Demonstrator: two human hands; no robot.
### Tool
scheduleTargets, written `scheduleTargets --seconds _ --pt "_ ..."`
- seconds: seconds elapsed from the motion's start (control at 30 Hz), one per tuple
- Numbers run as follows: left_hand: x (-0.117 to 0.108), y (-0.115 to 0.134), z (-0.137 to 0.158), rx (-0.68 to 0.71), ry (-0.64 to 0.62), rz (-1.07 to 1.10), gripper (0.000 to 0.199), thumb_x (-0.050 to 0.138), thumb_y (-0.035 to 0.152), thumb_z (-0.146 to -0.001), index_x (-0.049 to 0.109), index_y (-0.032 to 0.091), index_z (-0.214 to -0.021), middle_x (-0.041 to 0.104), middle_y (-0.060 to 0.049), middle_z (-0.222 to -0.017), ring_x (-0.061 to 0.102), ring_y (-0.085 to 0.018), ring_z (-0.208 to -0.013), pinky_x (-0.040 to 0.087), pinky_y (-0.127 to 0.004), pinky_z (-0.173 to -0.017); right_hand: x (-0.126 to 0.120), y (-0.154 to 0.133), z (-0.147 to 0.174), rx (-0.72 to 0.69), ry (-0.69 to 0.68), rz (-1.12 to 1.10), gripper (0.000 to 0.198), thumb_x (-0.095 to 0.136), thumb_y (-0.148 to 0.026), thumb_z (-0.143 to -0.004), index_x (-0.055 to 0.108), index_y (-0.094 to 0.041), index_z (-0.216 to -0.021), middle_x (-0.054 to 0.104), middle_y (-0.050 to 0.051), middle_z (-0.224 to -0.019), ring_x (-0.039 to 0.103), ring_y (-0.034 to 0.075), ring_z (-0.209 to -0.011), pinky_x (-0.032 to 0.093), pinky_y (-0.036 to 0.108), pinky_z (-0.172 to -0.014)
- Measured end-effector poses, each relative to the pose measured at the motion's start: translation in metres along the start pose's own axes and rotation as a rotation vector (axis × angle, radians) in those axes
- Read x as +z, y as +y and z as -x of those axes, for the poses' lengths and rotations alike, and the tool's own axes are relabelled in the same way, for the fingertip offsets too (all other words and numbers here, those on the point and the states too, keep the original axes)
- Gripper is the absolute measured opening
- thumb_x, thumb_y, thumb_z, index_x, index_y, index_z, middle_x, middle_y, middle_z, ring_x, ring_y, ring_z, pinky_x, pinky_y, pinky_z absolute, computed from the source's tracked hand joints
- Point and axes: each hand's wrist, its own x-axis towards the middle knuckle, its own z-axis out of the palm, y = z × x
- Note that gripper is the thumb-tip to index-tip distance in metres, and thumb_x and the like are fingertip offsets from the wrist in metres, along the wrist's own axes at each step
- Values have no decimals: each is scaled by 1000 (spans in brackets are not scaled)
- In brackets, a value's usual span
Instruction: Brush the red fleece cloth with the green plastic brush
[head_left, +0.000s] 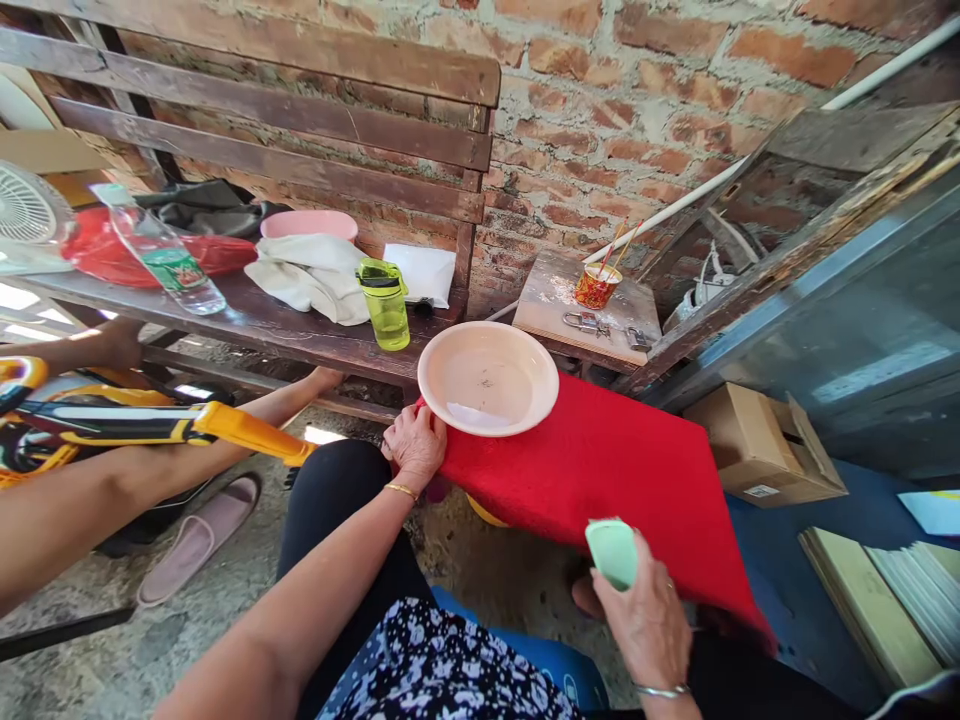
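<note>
A pale green item (612, 552) is pinched between the thumb and fingers of the right hand (646, 612), over the near edge of the red cloth (637, 450). It is rounded at the sides, plain in colour and edged along the top in rough white; its kind cannot be told. A round, peach-coloured basin (536, 382) is set at the cloth's left end. Beside it the left hand (417, 440) is rested, fingers bent; whether anything is gripped cannot be told.

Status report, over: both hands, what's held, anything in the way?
Right hand: gripping pale green item. Left hand: at red cloth edge, beside basin. Basin occupies cloth's left end.
</note>
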Motion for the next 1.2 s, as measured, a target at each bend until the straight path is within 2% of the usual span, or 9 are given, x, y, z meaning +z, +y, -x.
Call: scheduleTargets --seconds 0.17,0.3,0.4,0.57,0.67,0.73,0.87,1.07,1.2 --pt "2 0 0 0 6 5 22 54 34 -91 68 21 -101 61 -10 -115 55 -28 -104 36 -39 -84 -25 53 7 333 -145 35 78 41 -63 -85 32 -13 -144 66 17 -104 66 32 -85 50 40 -71" --pt "2 0 0 3 1 -4 21 54 33 -91 68 21 -102 61 -10 -115 55 -28 -104 36 -39 -84 -35 50 -1 370 -117 -38 82 42 -68 -82 31 -17 -145 64 19 -119 67 33 -86 49 42 -73" --pt "2 -1 0 3 -3 -13 21 53 33 -91 67 21 -100 61 -10 -115 55 -28 -104 35 -38 -84 -32 17 -18 220 -64 -146 76 47 -64 -83 34 -20 -143 63 15 -122 66 31 -88 48 41 -75" --pt "2 -3 0 8 -15 -15 21 52 32 -91 67 20 -101 61 -10 -115 55 -28 -105 35 -39 -84 -25 -76 -48 -257 -30 -202 47 56 -41 -86 54 -25 -131 64 9 -104 60 26 -95 43 38 -83" --pt "2 -3 0 2 -17 -21 21 52 31 -91 66 21 -104 61 -10 -116 55 -27 -104 35 -38 -84 -21 -114 -58 -370 -99 -187 45 64 -35 -82 60 -29 -127 63 7 -102 59 23 -92 41 38 -85" --pt "2 -2 0 -1 -17 -32 21 52 31 -91 66 21 -104 61 -10 -116 55 -27 -104 35 -38 -84 -17 -115 -60 -370 -126 -190 45 66 -34 -81 61 -30 -126 63 6 -103 59 22 -92 42 37 -86" --pt "3 -2 -1 -1 -24 -44 22 52 33 -91 66 20 -104 61 -9 -114 55 -27 -103 36 -38 -84 -7 -52 -58 -200 -124 -165 41 57 -41 -86 62 -28 -124 63 6 -95 62 22 -87 45 34 -79" --pt "4 -3 0 10 -4 -29 21 53 33 -91 66 20 -102 61 -9 -113 56 -27 -104 35 -38 -84 -19 92 -43 369 -159 -42 70 33 -71 -84 61 -23 -127 57 5 -71 60 27 -64 48 41 -64" --pt "3 -3 -1 0 -13 -41 21 53 33 -91 66 20 -101 61 -9 -113 56 -27 -103 35 -38 -83 -27 94 -47 363 -98 -66 73 33 -74 -82 62 -22 -125 58 8 -72 61 30 -68 48 44 -67"
